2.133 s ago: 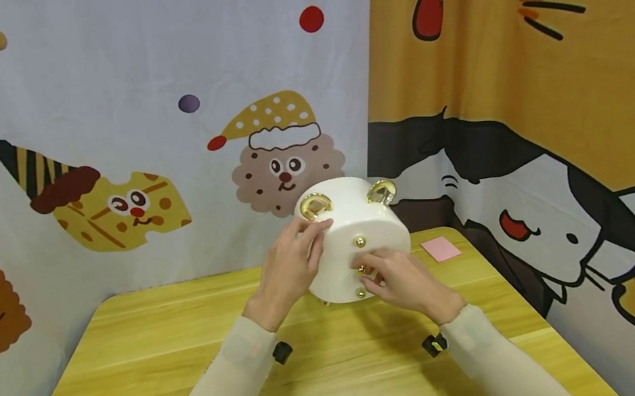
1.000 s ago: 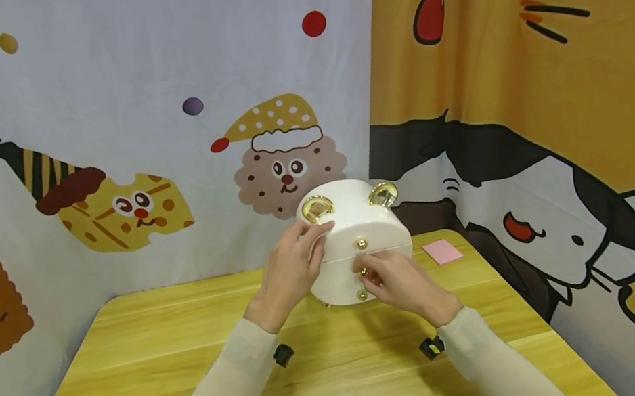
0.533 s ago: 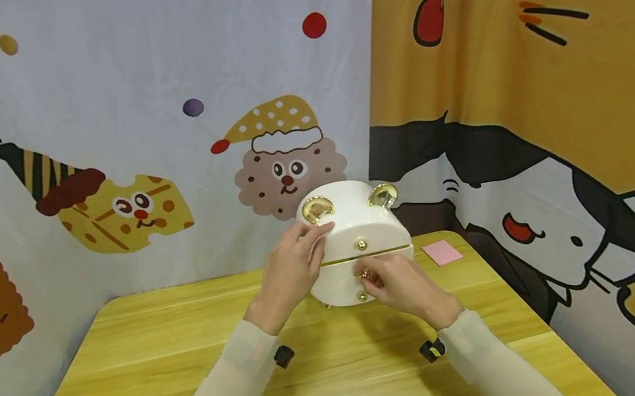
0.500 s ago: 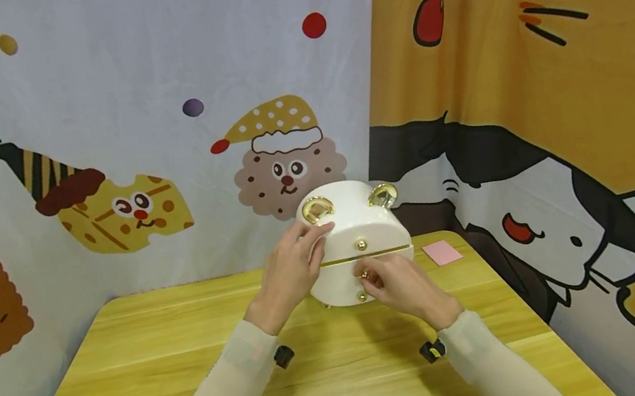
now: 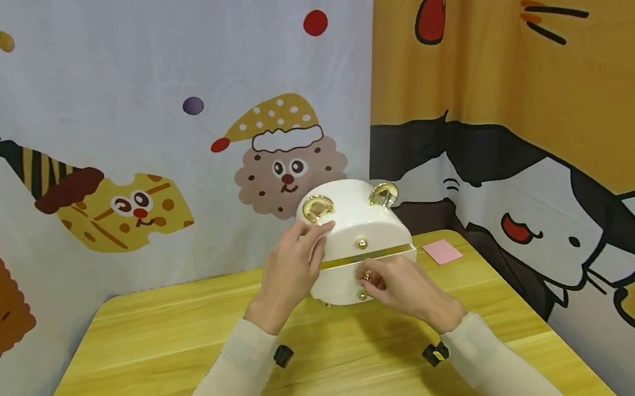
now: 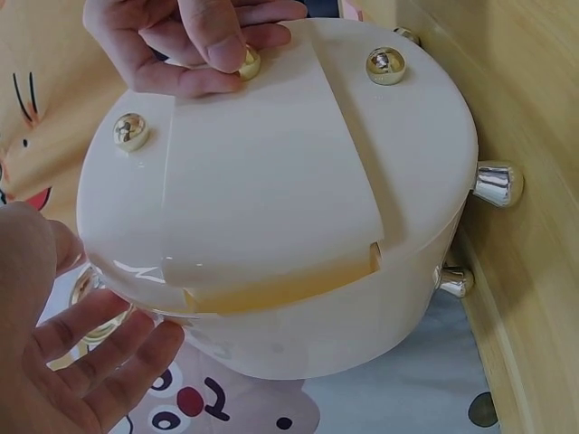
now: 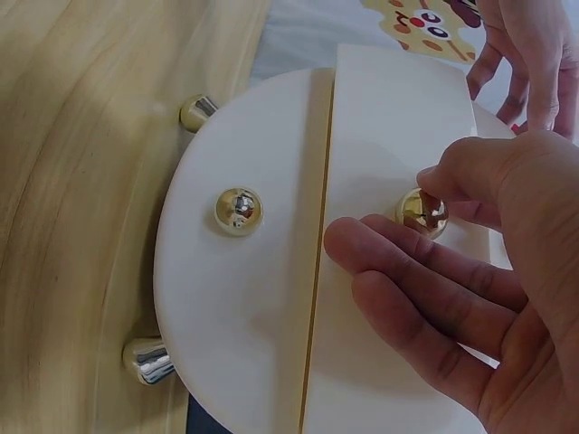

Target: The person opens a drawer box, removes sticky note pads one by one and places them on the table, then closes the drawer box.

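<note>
A round white jewelry box (image 5: 351, 213) with gold ears and gold knobs stands at the table's back. Its middle drawer (image 6: 262, 190) juts out from the front, with a gap above it. My right hand (image 5: 400, 281) pinches the gold knob (image 7: 421, 217) of that drawer between thumb and forefinger, other fingers against the drawer front. My left hand (image 5: 291, 267) touches the upper left side of the box with fairly straight fingers, close to the left ear (image 5: 317, 208). The upper knob (image 5: 362, 244) and lower knob (image 7: 239, 211) are untouched. The drawer's inside is mostly hidden.
A pink sticky-note pad (image 5: 442, 252) lies to the right of the box on the wood-grain table (image 5: 345, 385). Cartoon-printed curtains (image 5: 108, 72) hang right behind the table and along its right side. Small gold feet (image 6: 498, 183) hold the box up.
The middle drawer has slid from flush with the front to partly out toward me, with my right hand on its knob. My left hand has stayed against the box.
</note>
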A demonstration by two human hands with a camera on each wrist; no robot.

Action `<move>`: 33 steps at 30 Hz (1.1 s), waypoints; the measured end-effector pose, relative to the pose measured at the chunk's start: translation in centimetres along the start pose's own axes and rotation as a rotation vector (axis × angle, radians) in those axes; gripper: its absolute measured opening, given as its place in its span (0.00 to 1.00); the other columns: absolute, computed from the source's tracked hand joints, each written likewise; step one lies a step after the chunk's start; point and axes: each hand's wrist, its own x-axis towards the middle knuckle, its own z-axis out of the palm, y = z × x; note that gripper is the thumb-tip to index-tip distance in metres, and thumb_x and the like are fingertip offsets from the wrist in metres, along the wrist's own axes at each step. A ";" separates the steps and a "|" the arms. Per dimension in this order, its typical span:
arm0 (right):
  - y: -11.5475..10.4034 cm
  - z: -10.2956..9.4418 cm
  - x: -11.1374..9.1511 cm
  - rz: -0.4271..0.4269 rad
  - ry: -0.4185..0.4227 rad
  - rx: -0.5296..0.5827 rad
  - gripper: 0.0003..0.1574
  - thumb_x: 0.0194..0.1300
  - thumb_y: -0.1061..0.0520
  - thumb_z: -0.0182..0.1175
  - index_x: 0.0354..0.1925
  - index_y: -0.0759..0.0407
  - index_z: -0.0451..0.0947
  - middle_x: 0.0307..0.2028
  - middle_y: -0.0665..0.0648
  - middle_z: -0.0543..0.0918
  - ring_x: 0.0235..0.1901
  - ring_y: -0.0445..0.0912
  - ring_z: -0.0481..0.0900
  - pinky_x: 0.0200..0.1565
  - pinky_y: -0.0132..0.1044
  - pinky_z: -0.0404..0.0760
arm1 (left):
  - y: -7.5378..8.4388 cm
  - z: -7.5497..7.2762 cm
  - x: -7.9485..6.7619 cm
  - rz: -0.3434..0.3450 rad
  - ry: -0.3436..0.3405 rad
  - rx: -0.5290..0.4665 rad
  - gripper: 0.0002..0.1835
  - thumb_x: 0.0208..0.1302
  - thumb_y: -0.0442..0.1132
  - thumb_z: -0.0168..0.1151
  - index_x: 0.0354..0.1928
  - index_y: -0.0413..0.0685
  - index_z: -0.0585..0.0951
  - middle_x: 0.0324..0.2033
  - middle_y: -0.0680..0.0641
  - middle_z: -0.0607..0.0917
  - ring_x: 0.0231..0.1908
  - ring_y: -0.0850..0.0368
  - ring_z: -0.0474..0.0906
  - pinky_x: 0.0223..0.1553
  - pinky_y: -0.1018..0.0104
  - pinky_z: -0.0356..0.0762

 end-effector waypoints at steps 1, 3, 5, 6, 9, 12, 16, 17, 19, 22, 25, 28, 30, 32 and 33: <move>0.0 0.0 0.0 -0.001 0.001 0.002 0.07 0.75 0.60 0.79 0.47 0.49 0.92 0.30 0.43 0.93 0.29 0.29 0.85 0.35 0.27 0.85 | 0.0 0.0 0.0 0.000 0.000 -0.001 0.18 0.90 0.40 0.66 0.73 0.59 0.90 0.50 0.48 0.89 0.39 0.54 0.82 0.31 0.64 0.84; -0.1 -0.1 -0.1 0.000 0.001 0.003 0.07 0.75 0.60 0.79 0.47 0.49 0.93 0.30 0.43 0.92 0.29 0.29 0.84 0.35 0.27 0.85 | 0.0 -0.1 0.0 -0.004 -0.006 -0.002 0.18 0.90 0.41 0.65 0.73 0.59 0.90 0.50 0.48 0.89 0.38 0.54 0.82 0.31 0.65 0.84; -0.1 -0.2 -0.1 0.000 0.002 0.008 0.06 0.75 0.60 0.79 0.47 0.49 0.93 0.30 0.43 0.92 0.28 0.29 0.84 0.34 0.27 0.85 | 0.0 -0.1 0.0 -0.009 -0.016 -0.002 0.18 0.91 0.41 0.64 0.74 0.60 0.89 0.50 0.48 0.89 0.38 0.54 0.82 0.31 0.65 0.83; -0.2 -0.2 -0.2 0.001 0.004 0.009 0.06 0.75 0.60 0.79 0.46 0.49 0.93 0.30 0.43 0.92 0.28 0.29 0.83 0.34 0.27 0.85 | 0.0 -0.1 0.0 -0.008 -0.017 -0.001 0.18 0.91 0.41 0.64 0.74 0.60 0.89 0.50 0.48 0.89 0.38 0.54 0.81 0.31 0.65 0.83; -0.2 -0.3 -0.4 0.001 0.006 0.007 0.06 0.75 0.59 0.78 0.45 0.48 0.92 0.29 0.42 0.91 0.28 0.28 0.82 0.33 0.27 0.84 | 0.0 -0.1 0.0 -0.006 -0.020 0.002 0.19 0.91 0.41 0.64 0.74 0.60 0.89 0.50 0.48 0.89 0.38 0.54 0.81 0.32 0.65 0.83; -0.3 -0.5 -0.5 -0.003 0.007 0.011 0.06 0.76 0.59 0.78 0.45 0.48 0.92 0.28 0.42 0.90 0.27 0.28 0.80 0.33 0.26 0.83 | 0.0 -0.1 0.0 0.007 -0.008 0.002 0.18 0.90 0.40 0.64 0.74 0.59 0.89 0.49 0.48 0.88 0.37 0.55 0.81 0.32 0.65 0.83; -0.5 -0.6 -0.7 -0.004 -0.001 0.021 0.06 0.76 0.59 0.78 0.45 0.48 0.92 0.28 0.42 0.90 0.27 0.27 0.80 0.33 0.26 0.82 | 0.1 -0.1 0.0 0.015 0.003 -0.003 0.18 0.90 0.39 0.65 0.73 0.58 0.90 0.48 0.47 0.89 0.38 0.54 0.81 0.33 0.63 0.84; -0.5 -0.6 -0.8 -0.003 -0.004 0.021 0.06 0.76 0.59 0.78 0.45 0.48 0.92 0.28 0.41 0.90 0.27 0.27 0.79 0.33 0.26 0.82 | 0.1 -0.2 0.0 0.013 0.002 -0.005 0.18 0.90 0.39 0.65 0.73 0.58 0.90 0.48 0.47 0.89 0.38 0.54 0.81 0.33 0.63 0.85; -0.6 -0.7 -0.9 -0.003 -0.008 0.021 0.06 0.76 0.59 0.78 0.45 0.47 0.91 0.28 0.41 0.89 0.27 0.27 0.79 0.32 0.26 0.83 | 0.1 -0.1 0.0 0.009 -0.001 -0.006 0.18 0.90 0.39 0.65 0.73 0.59 0.90 0.49 0.47 0.89 0.39 0.53 0.81 0.34 0.62 0.85; -0.7 -0.7 -1.1 -0.006 -0.009 0.021 0.06 0.76 0.59 0.78 0.45 0.48 0.91 0.29 0.42 0.90 0.27 0.28 0.80 0.33 0.26 0.83 | 0.0 -0.1 0.0 0.004 -0.004 -0.007 0.18 0.90 0.40 0.65 0.74 0.59 0.90 0.49 0.47 0.89 0.39 0.53 0.82 0.34 0.61 0.86; -0.9 -0.8 -1.2 -0.005 -0.010 0.025 0.07 0.75 0.59 0.79 0.45 0.48 0.91 0.29 0.43 0.90 0.28 0.28 0.80 0.33 0.26 0.84 | 0.0 -0.1 0.0 0.006 -0.001 -0.010 0.18 0.90 0.40 0.65 0.73 0.59 0.90 0.49 0.47 0.89 0.39 0.53 0.82 0.34 0.62 0.86; -1.0 -0.9 -1.4 -0.005 -0.013 0.031 0.07 0.75 0.60 0.79 0.45 0.48 0.91 0.29 0.43 0.90 0.28 0.28 0.80 0.34 0.26 0.84 | 0.0 -0.1 -0.1 0.009 0.005 -0.013 0.18 0.89 0.39 0.65 0.73 0.58 0.90 0.49 0.47 0.89 0.39 0.53 0.82 0.34 0.62 0.86; -1.1 -0.9 -1.5 -0.009 -0.011 0.033 0.07 0.75 0.60 0.79 0.45 0.49 0.91 0.29 0.43 0.90 0.28 0.28 0.80 0.34 0.26 0.84 | 0.1 -0.1 -0.1 0.012 0.007 -0.013 0.18 0.89 0.39 0.66 0.73 0.58 0.90 0.49 0.47 0.89 0.39 0.53 0.82 0.33 0.62 0.85; -1.1 -0.9 -1.6 -0.014 -0.008 0.035 0.07 0.75 0.60 0.79 0.45 0.49 0.91 0.29 0.43 0.90 0.28 0.27 0.80 0.33 0.26 0.84 | 0.0 -0.1 -0.2 0.015 0.007 -0.009 0.19 0.89 0.39 0.66 0.73 0.58 0.90 0.48 0.47 0.89 0.39 0.53 0.83 0.33 0.62 0.85; -1.1 -0.9 -1.7 -0.018 -0.005 0.036 0.06 0.75 0.60 0.78 0.45 0.49 0.91 0.29 0.42 0.90 0.28 0.27 0.80 0.33 0.25 0.83 | 0.0 -0.1 -0.2 0.016 0.005 -0.005 0.19 0.89 0.39 0.66 0.74 0.58 0.90 0.48 0.46 0.89 0.39 0.53 0.83 0.33 0.62 0.85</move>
